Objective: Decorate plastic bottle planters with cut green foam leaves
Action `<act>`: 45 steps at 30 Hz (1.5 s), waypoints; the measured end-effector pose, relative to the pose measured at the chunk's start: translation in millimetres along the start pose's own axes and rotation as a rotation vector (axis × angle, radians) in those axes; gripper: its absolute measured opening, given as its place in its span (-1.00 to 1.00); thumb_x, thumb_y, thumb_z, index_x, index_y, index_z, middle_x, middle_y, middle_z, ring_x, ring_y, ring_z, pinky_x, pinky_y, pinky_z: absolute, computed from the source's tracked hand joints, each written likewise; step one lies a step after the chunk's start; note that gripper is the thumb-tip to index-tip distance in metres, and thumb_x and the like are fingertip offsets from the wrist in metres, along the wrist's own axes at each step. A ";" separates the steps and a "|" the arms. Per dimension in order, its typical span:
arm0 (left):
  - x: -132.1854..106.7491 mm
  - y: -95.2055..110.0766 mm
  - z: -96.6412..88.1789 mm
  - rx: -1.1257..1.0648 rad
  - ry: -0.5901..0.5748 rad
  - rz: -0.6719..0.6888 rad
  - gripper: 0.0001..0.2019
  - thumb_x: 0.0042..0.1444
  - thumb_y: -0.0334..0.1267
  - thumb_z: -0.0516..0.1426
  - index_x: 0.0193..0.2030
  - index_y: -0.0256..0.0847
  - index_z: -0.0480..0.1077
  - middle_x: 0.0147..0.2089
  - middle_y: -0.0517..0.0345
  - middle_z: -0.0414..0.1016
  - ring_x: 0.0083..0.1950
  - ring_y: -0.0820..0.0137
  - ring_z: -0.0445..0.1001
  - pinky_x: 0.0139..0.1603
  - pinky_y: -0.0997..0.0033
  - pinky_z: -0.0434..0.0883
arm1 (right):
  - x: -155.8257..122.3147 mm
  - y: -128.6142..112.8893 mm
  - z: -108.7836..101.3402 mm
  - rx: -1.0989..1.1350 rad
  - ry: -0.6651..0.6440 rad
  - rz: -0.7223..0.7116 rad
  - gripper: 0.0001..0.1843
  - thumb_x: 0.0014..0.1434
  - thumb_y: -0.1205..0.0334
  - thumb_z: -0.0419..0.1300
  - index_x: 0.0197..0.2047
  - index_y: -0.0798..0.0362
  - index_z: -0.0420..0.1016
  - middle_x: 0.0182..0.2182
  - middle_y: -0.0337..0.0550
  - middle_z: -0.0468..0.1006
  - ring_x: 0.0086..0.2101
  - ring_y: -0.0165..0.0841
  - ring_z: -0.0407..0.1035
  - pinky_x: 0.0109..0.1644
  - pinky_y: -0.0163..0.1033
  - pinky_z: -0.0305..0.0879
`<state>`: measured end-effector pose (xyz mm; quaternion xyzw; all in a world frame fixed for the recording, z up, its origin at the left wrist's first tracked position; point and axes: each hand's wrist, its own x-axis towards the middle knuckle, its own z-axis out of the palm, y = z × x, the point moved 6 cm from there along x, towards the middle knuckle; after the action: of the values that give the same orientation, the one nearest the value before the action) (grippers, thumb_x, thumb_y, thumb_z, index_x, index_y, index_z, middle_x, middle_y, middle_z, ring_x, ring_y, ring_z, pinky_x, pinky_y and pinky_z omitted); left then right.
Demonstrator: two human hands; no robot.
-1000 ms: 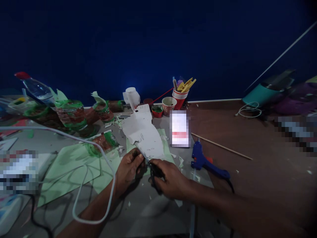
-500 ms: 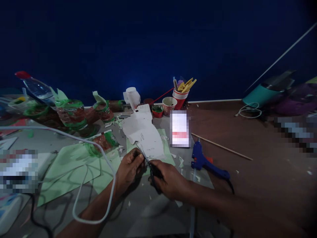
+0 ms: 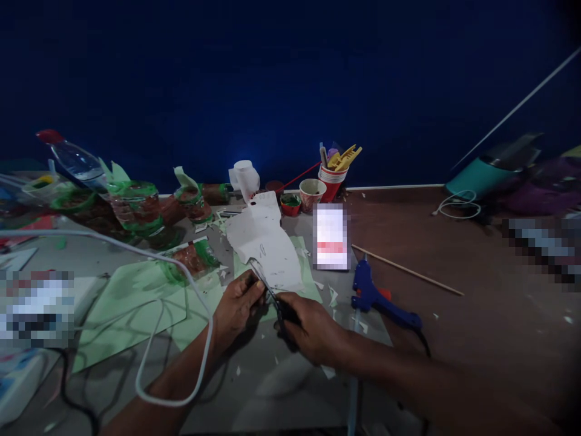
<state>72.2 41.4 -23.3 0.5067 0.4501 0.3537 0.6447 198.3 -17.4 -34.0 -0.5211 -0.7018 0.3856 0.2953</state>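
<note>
Right hand [image 3: 315,330] grasps 1 pair of scissors [image 3: 288,312], blades along the lower-left edge of the white paper [image 3: 272,242]. Left hand [image 3: 238,306] beside the blades, fingers curled; cannot tell whether it grips anything. White paper overlaps green paper [image 3: 311,272]. Right of it: 1 blue glue gun [image 3: 367,287], 1 stick [image 3: 408,270].

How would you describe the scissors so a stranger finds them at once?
Below the blue wall, find the white sheet near the picture's middle. At its near edge, the right hand grips the scissors. Their black handles set them apart from the blue glue gun farther right.
</note>
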 end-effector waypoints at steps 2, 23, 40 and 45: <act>0.4 -1.1 -0.7 0.003 -0.005 0.002 -0.59 -0.13 0.09 0.24 -0.55 -0.22 0.25 -0.64 0.30 0.20 -0.63 0.58 0.08 -0.64 0.57 0.02 | 0.1 -0.2 -0.5 -0.013 0.002 -0.001 -0.56 0.08 0.36 0.11 0.07 0.06 0.32 -0.12 -0.04 0.55 -0.11 -0.21 0.42 -0.03 -0.17 0.31; 5.6 -13.4 -5.1 -0.061 -0.053 -0.029 -0.62 -0.09 0.04 0.23 -0.54 -0.24 0.25 -0.62 0.30 0.23 -0.61 0.59 0.14 -0.67 0.61 0.03 | 1.6 -2.2 -5.8 -0.053 -0.006 0.022 -0.59 0.10 0.37 0.07 0.05 0.08 0.36 -0.13 -0.03 0.57 -0.12 -0.20 0.44 -0.04 -0.18 0.31; -8.2 -12.1 11.8 0.163 -0.306 -0.145 -0.67 0.00 -0.03 0.16 -0.54 -0.22 0.20 -0.64 0.24 0.31 -0.65 0.59 0.13 -0.63 0.55 0.03 | 19.9 18.0 -31.7 0.992 0.321 0.160 -0.50 -0.17 0.26 0.35 -0.13 -0.04 0.30 -0.42 -0.30 0.42 -0.43 -0.44 0.30 -0.42 -0.36 0.18; -17.0 -19.9 20.9 0.307 -0.518 -0.214 -0.69 0.02 -0.05 0.14 -0.51 -0.22 0.21 -0.59 0.19 0.35 -0.60 0.54 0.20 -0.59 0.53 0.09 | 20.9 19.2 -24.6 0.968 0.224 0.198 -0.49 -0.21 0.34 0.36 -0.14 -0.01 0.31 -0.47 -0.34 0.45 -0.45 -0.46 0.29 -0.39 -0.35 0.16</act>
<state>85.9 14.2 -37.2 0.6209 0.3700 0.0710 0.6874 222.2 11.5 -37.0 -0.4265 -0.3540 0.6346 0.5386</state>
